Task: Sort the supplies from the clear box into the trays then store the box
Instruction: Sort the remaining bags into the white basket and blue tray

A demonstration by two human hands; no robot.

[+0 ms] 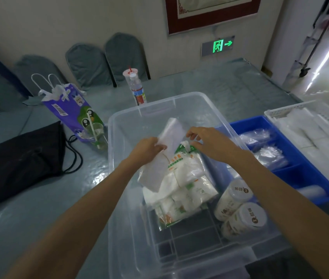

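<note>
The clear box [119, 125] sits in front of me on the table. Both hands are over it. My left hand [148, 149] grips a flat clear plastic packet [169, 135] by its left edge, and my right hand [206, 142] pinches the same packet's right edge. Under the packet lies a pile of white packs with green print [187, 178]. Two white round tubs [238, 210] lie on their sides in the box's right part. The blue tray [308, 178] to the right holds clear bagged items. Beyond it stands a white basket tray [276, 114] with white packs.
A black drawstring bag [21, 164] lies at the left. A purple paper bag [73, 109] and a cup with a straw [97, 135] stand behind it. A water bottle [137, 87] stands just past the box. Chairs line the far table edge.
</note>
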